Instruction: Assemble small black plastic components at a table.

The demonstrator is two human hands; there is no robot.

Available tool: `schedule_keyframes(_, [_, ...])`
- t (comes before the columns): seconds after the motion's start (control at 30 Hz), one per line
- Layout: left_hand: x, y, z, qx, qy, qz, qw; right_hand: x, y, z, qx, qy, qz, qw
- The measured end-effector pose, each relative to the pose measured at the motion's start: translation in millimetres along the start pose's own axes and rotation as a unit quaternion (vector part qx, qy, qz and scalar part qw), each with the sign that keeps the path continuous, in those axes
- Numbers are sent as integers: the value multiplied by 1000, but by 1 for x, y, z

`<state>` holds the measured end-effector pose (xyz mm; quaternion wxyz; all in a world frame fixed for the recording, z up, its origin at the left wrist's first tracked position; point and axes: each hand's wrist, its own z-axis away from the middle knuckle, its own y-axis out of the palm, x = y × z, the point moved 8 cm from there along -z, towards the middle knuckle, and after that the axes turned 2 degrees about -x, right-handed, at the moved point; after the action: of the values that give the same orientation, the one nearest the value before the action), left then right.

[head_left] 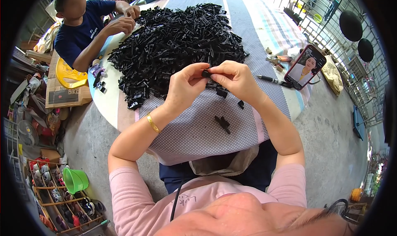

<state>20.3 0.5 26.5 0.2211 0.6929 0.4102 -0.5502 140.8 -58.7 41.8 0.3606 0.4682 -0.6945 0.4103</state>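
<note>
In front of the pile's near edge, my left hand (184, 86) and my right hand (235, 79) meet at their fingertips. Between their thumbs and forefingers they pinch a small black plastic piece (206, 73), partly covered by the fingers. A large heap of black plastic clip-like pieces (178, 41) spreads over the table just beyond my hands. Closer to me, one loose black piece (222, 123) lies on the patterned tablecloth (194, 140). A smaller black bit (240, 104) rests below my right wrist.
At the far left another person (82, 33) works with both hands at the heap. A propped phone (306, 67), a black pen (273, 79) and pliers (278, 59) occupy the table's right side. A yellow stool (68, 74) and a cardboard box (62, 96) stand at left.
</note>
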Motion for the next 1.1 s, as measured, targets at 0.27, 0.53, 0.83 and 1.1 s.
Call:
schedule_keyframes(0.27, [-4,-6,-3,51,-11,4,999,24,2,0,27,-98,127,987])
schedule_keyframes(0.53, [-22,-1,1,85,-39,89,992,33,-7,2,30,-141,162,976])
schedule_keyframes(0.83, [-14,51,35,354,11,-179,918,10,2,-1,56,-171,292,939])
schedule_keyframes(1.1, [-26,28,14,109,149,-245,952,1,5,-7,-7,-170,289,942])
